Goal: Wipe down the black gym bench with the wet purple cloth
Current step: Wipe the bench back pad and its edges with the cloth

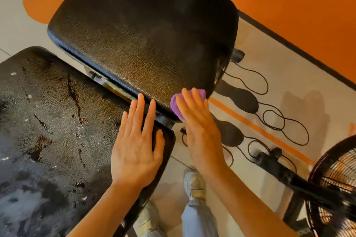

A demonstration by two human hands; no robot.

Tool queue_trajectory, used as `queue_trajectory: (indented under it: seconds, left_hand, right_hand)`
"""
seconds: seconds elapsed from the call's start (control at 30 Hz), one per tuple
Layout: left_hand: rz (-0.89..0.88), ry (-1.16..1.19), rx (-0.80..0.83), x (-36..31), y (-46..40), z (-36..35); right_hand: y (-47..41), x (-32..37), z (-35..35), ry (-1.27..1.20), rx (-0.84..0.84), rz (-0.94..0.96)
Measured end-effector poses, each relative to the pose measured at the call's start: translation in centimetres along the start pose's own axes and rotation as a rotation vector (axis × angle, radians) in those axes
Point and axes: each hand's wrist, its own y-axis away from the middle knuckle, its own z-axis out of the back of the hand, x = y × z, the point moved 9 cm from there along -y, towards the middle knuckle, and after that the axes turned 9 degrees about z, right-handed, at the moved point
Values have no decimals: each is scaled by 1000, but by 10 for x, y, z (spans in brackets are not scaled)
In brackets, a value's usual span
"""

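Note:
The black gym bench has two pads: a raised seat pad (142,34) at the top centre and a worn, cracked back pad (54,121) at the lower left, its surface damp and speckled. My left hand (136,146) lies flat with fingers spread on the near right corner of the cracked pad, fingertips reaching the gap between the pads. My right hand (198,127) presses the purple cloth (177,104) against the seat pad's near right corner. Most of the cloth is hidden under my fingers.
A black fan with a wire grille (335,183) stands at the lower right. Black cables (277,121) loop over the floor to the right of the bench, near a power strip (269,159). My shoes and legs (194,184) are below. An orange wall (300,5) runs along the upper right.

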Motion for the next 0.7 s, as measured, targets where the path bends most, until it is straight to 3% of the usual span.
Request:
queue_trajectory:
  seconds: [0.13, 0.2, 0.33, 0.47, 0.53, 0.7]
  left_hand:
    - [-16, -12, -15, -4, -3, -1]
    - [-22, -23, -15, -2, -2, -3]
    - [-19, -25, -13, 0, 2, -2]
    - [-29, -29, -34, -2, -1, 0]
    - [-34, -42, -31, -2, -1, -2]
    - [-24, -59, -29, 1, 1, -3]
  right_hand:
    - [-56, -54, 17, -48, -191, -169]
    - [-41, -43, 7, -52, -256, -240]
    - [15, 4, -8, -272, -199, -152]
    - [-59, -95, 32, -242, -397, -377]
    - [-68, -105, 28, -203, -407, -438]
    - [-7, -26, 2, -259, -228, -188]
